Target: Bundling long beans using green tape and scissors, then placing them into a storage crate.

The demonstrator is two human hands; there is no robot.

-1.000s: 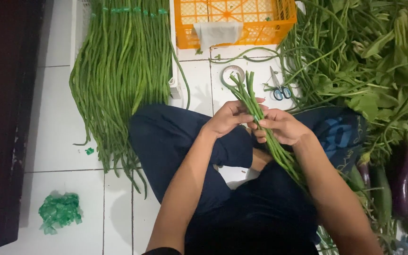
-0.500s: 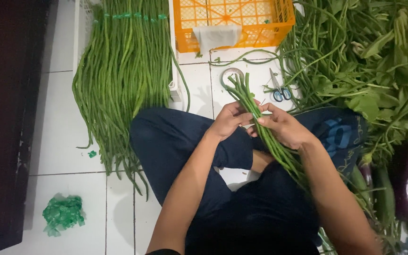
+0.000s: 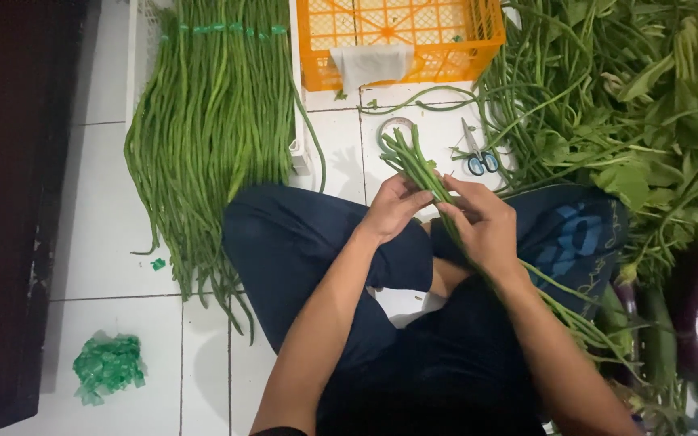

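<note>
I sit cross-legged on a white tiled floor. A bundle of long green beans (image 3: 415, 161) runs diagonally across my lap, its cut ends pointing up and away from me. My left hand (image 3: 393, 208) grips the bundle near those ends. My right hand (image 3: 485, 224) closes around it just below, touching the left hand's fingers. The rest of the bundle trails down past my right forearm toward the lower right.
A big tied pile of long beans (image 3: 208, 137) lies to the left. An orange crate (image 3: 397, 36) stands ahead, blue-handled scissors (image 3: 476, 153) and a tape roll (image 3: 395, 127) near it. Loose greens (image 3: 624, 105) and purple eggplants (image 3: 692, 311) are at right. Green bands (image 3: 108, 367) lie lower left.
Both hands have stayed on the bundle and shifted their fingers slightly. The view has drifted a little; the piles have not moved.
</note>
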